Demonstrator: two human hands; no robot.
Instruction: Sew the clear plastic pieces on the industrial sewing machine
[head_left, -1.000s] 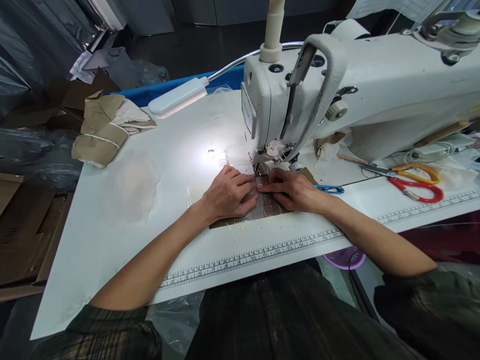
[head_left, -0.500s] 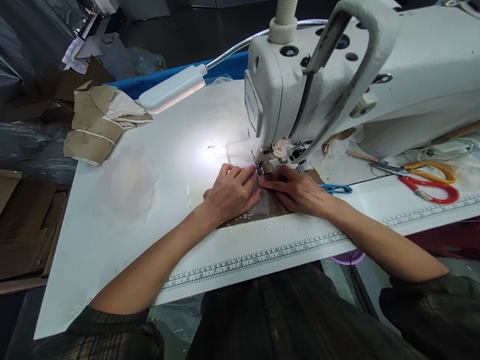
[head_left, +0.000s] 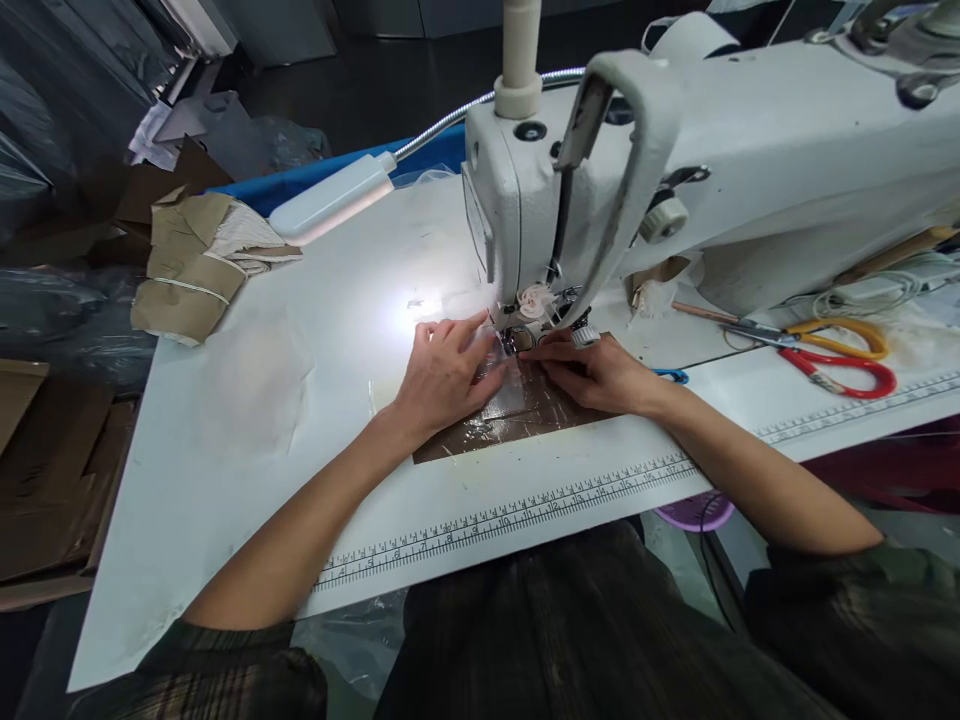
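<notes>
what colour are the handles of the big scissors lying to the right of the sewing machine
One handle is red, the other yellow, on the scissors; the head view shows them clearly.

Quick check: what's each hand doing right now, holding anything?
Left hand: open, fingers flat, pressing the brown clear-wrapped flat piece beside the presser foot of the white sewing machine.
Right hand: open, palm down, pressing the same piece; gripping nothing.

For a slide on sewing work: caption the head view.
Both hands, left hand and right hand, press brown material under the sewing machine.
</notes>
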